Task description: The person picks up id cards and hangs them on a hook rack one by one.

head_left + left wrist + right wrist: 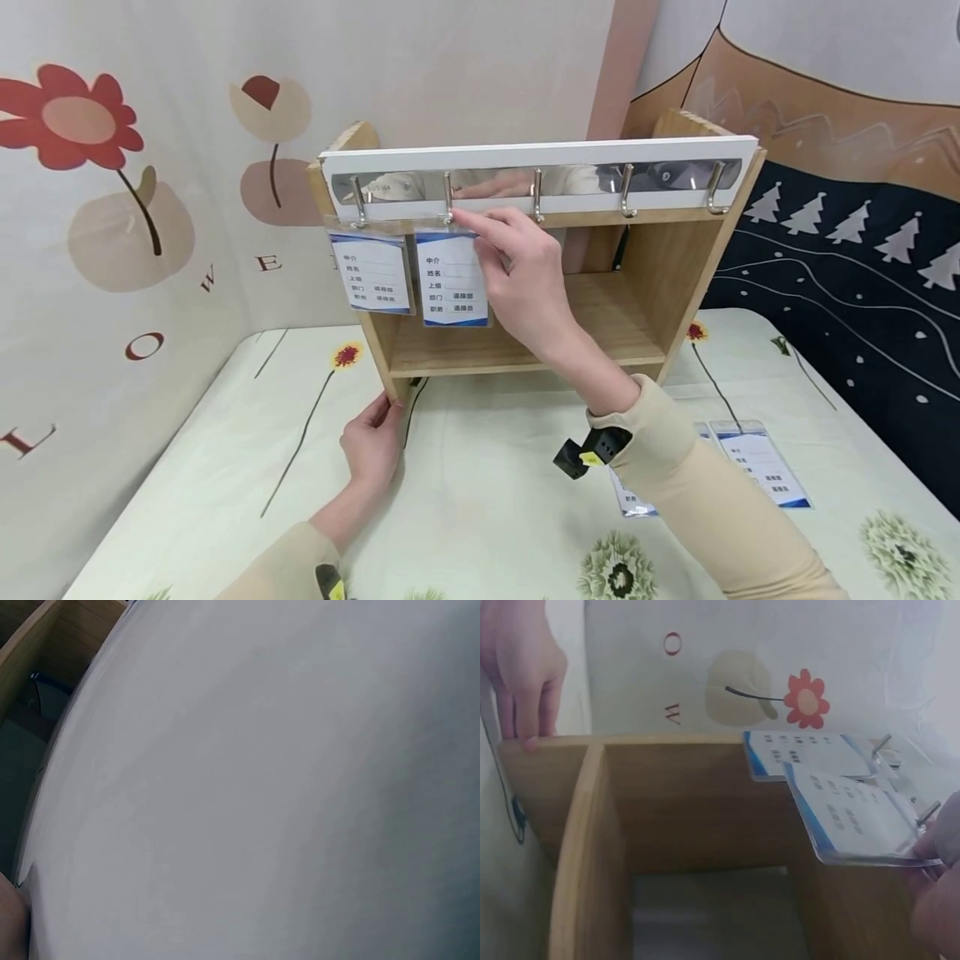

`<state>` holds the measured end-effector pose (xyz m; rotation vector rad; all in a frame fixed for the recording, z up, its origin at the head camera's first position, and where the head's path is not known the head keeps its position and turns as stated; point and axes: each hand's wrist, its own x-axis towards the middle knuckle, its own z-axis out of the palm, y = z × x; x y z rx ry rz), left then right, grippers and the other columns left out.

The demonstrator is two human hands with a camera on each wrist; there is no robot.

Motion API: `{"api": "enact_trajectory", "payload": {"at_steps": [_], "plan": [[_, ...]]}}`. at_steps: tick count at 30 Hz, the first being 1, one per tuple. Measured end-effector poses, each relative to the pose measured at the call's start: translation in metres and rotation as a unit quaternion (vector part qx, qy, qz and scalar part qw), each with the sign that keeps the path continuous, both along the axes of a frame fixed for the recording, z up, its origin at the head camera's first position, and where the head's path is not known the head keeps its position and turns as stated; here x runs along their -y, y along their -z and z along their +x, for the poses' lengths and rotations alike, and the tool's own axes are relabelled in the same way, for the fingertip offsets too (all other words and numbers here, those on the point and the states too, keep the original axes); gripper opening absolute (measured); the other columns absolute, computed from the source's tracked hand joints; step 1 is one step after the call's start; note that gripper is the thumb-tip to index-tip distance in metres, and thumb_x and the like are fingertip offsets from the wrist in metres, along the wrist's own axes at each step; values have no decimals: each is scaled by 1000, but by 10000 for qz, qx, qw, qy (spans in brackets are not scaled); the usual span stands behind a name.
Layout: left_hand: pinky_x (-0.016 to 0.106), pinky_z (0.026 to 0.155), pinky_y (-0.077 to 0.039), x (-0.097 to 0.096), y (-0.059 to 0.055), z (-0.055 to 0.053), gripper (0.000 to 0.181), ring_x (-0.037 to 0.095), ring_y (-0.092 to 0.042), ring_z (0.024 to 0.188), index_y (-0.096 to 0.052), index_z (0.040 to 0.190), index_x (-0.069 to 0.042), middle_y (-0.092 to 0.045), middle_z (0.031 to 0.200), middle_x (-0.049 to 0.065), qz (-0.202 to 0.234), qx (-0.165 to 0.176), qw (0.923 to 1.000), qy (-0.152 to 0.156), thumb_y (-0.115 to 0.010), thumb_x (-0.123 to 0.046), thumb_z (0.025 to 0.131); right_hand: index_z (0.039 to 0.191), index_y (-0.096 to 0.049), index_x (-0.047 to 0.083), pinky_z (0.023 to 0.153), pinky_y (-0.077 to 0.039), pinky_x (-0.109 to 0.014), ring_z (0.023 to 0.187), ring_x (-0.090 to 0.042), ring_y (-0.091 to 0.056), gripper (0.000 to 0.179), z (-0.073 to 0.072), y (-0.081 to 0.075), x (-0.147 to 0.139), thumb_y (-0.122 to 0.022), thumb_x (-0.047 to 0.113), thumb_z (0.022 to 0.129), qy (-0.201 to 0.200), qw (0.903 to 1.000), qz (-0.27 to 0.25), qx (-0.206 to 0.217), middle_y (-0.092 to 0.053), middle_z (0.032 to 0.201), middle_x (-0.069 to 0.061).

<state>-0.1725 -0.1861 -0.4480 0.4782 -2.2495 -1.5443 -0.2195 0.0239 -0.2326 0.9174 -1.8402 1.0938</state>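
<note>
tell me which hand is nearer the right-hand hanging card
Right. The right hand is at the top of the hanging card; the left hand is lower, at the bottom left of the wooden shelf.

Pale flower-printed tablecloth (480, 483), wooden rack (603, 312) standing on it, clear-sleeved cards (761, 467) lying at right
</note>
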Motion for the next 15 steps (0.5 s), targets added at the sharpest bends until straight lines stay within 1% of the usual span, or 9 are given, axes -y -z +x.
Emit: {"api": "enact_trajectory", "payload": {"at_steps": [3,5,7,11,13,15], "plan": [[31,91,-57,1,0,0,37,29,-66,118,-65,136,-2,-69,125,17,-14,-12,10000,-25,-63,-16,102,123,-74,3,64,-40,-29,81,-23,-57,34,-2,5,2,-59,-10,96,83,9992,-218,-310,-70,109,-15],[31,91,-57,0,0,0,37,29,-66,118,-65,136,-2,-69,126,17,-15,-23,10000,-29,-63,-16,102,123,-74,3,66,-43,-30,87,-24,-62,32,-2,9,3,-60,-9,96,102,9985,-347,-411,-70,109,-15],[31,91,-57,0,0,1,37,30,-66,118,-65,136,-2,-68,126,17,5,-43,10000,-15,-63,-16,102,123,-74,2,66,-44,-31,91,-24,-64,31,-3,12,2,-61,-7,97,98,9981,-432,-439,-70,110,-15],[33,92,-57,0,1,-1,36,28,-67,118,-65,136,-3,-69,126,16,57,-81,9999,-50,-64,-15,102,124,-73,2,65,-43,-29,90,-24,-64,30,-4,17,-1,-62,-6,97,87,9975,-506,-479,-70,108,-15],[36,93,-57,0,1,-1,36,28,-67,117,-65,135,-3,-69,126,16,57,-71,9999,-66,-64,-14,102,124,-73,1,65,-43,-28,89,-24,-63,30,-4,20,-2,-63,-7,97,88,9974,-507,-512,-69,108,-15],[38,94,-56,0,1,-1,36,28,-67,117,-65,136,-2,-69,126,16,49,-59,9999,-76,-64,-14,102,125,-72,1,67,-44,-27,91,-24,-63,31,-5,22,-5,-63,-7,96,102,9973,-475,-559,-69,108,-15]]}}
